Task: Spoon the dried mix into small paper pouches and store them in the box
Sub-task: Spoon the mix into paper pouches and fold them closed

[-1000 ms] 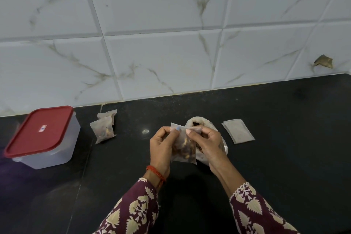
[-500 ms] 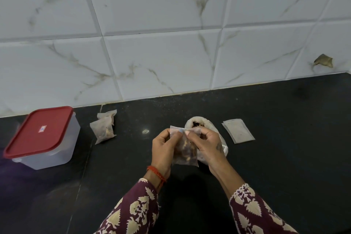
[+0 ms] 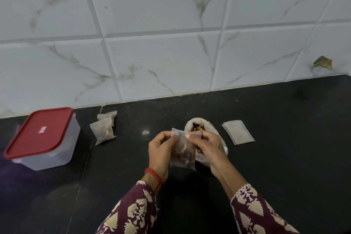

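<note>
A small translucent paper pouch (image 3: 183, 155) with brown dried mix in its lower half hangs upright between both hands. My left hand (image 3: 160, 153) pinches its top left corner, my right hand (image 3: 208, 148) pinches the top edge to the right. Right behind them stands the open white bag of dried mix (image 3: 197, 126), rolled down at the rim. Two filled pouches (image 3: 104, 129) lie at the back left. The clear plastic box (image 3: 44, 138) with its red lid on sits at the far left. No spoon is visible.
Flat empty pouches (image 3: 237, 132) lie stacked to the right of the mix bag. The black stone counter (image 3: 284, 157) ends at a white marble-tiled wall (image 3: 171, 53) behind. A chipped spot (image 3: 322, 62) marks the tile at the far right.
The pouch's top edge has been drawn flatter and wider between the two hands, which shifted slightly. Everything else on the counter stayed put.
</note>
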Demonstrator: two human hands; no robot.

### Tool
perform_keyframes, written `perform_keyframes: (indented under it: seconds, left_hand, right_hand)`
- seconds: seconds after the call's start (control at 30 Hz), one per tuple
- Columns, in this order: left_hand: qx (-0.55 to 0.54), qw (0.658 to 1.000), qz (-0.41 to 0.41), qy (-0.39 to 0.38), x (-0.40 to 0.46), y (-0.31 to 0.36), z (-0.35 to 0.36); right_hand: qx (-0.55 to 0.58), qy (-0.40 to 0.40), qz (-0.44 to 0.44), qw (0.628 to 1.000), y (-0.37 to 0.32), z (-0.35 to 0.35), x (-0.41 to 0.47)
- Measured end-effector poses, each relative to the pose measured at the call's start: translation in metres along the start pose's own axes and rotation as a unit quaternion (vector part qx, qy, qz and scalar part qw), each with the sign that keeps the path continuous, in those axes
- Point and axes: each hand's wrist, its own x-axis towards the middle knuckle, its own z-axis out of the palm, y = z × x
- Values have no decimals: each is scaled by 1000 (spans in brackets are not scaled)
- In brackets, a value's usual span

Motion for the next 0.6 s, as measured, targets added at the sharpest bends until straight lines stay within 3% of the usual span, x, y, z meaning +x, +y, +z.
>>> perform_keyframes:
  seconds: [0.23,0.4,0.6]
  left_hand:
    - [-29,999,-40,1,4,-6,-4]
    - [-30,999,-31,29,4,-5,-6]
    - [-7,999,-24,30,1,-6,-5]
  right_hand:
    - [-11,16,15,1000,1,2,2]
    - [12,-24,71,997,1,-6,7]
    - [8,-10,61,998,2,-3,4]
